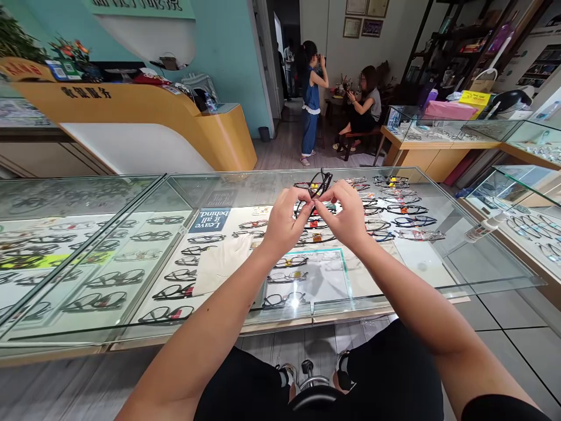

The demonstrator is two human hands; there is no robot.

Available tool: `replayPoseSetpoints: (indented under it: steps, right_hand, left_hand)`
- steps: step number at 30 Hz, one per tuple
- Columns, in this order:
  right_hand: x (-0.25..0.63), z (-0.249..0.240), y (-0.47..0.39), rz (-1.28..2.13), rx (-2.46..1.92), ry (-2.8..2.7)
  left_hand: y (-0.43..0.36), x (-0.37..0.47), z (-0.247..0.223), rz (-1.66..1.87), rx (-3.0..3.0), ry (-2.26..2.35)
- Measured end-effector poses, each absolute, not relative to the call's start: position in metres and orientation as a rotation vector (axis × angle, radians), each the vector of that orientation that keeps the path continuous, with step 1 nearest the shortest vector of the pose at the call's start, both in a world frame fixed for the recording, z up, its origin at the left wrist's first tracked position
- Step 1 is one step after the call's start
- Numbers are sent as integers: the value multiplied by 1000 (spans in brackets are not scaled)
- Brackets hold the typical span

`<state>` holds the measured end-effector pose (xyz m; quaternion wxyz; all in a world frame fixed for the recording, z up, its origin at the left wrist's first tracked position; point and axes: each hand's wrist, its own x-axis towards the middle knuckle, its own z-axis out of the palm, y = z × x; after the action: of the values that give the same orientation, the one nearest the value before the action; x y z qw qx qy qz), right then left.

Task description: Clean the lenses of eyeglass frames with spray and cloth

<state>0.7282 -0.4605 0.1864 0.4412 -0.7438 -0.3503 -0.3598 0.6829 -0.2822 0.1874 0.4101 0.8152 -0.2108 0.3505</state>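
- Now my left hand [284, 221] and right hand [346, 214] pinch black eyeglasses [325, 183] above the glass display case [423, 266].
- Handling looks midway: eyeglasses lifted, not yet set down.
- Pale cloth [223, 264] lies left of both hands.

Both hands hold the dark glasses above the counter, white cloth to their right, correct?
Wrong side: the head view shows the white cloth lying left of the left hand and right hand. They do hold the dark glasses above the counter.

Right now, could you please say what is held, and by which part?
Black-framed eyeglasses, by their near side, in the left hand and right hand; exact part unclear.
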Motion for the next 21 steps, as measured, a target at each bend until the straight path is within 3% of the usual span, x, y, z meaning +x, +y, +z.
replayPoseSetpoints:
  steps: [6,21]
  right_hand:
    - [725,188,-463,-1093,-2076,-871]
    - [715,201,-472,-1182,-2346,-991]
  left_hand:
    - [-284,679,191,991,2278,-615]
    - [-279,676,202,1030,2494,-718]
